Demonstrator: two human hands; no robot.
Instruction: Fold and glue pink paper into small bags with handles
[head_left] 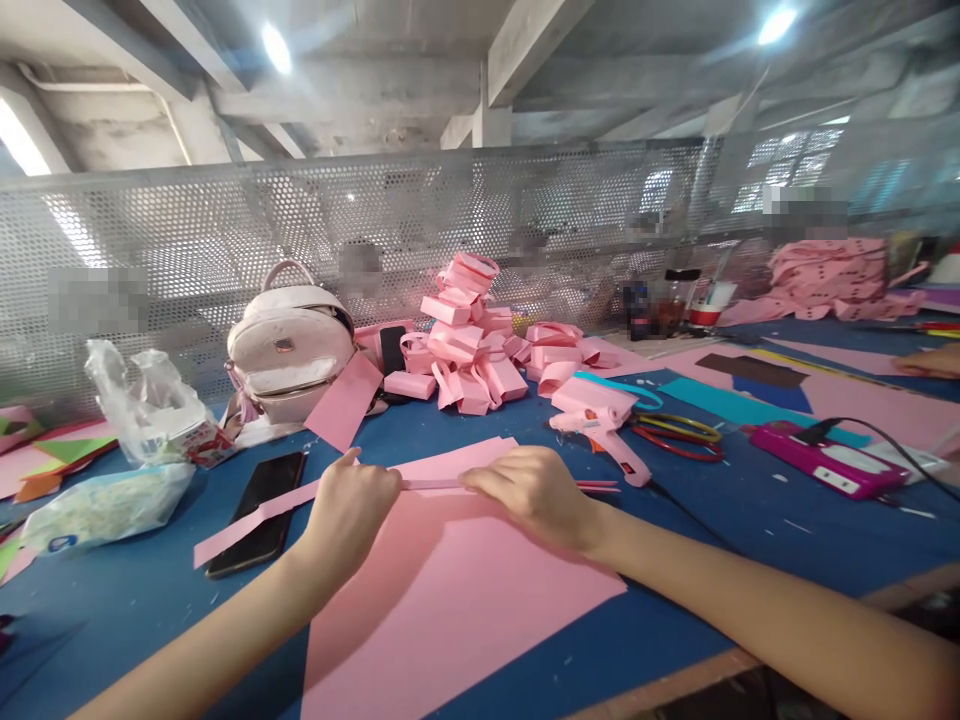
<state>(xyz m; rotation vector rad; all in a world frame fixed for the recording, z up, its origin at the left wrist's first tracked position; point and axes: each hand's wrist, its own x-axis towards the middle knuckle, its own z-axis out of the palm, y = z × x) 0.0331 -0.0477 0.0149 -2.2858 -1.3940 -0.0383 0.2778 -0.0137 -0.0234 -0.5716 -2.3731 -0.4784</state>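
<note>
My left hand [349, 515] and my right hand [536, 495] are both closed on a long pink paper strip [247, 520] that runs across the table in front of me. The strip lies over a stack of large pink paper sheets [457, 610] on the blue table [712, 530]. Its left end crosses a black phone [259, 510]. The fingers of both hands pinch the strip near its middle, about a hand's width apart.
A pink glue gun [600, 425] lies right of my hands, with coloured rings [679, 435] beside it. A pile of folded pink paper pieces [469, 350] and a pink backpack [289, 345] stand behind. Plastic bags [142, 410] sit left, a magenta box [825, 460] right. Another person's hand [926, 362] shows far right.
</note>
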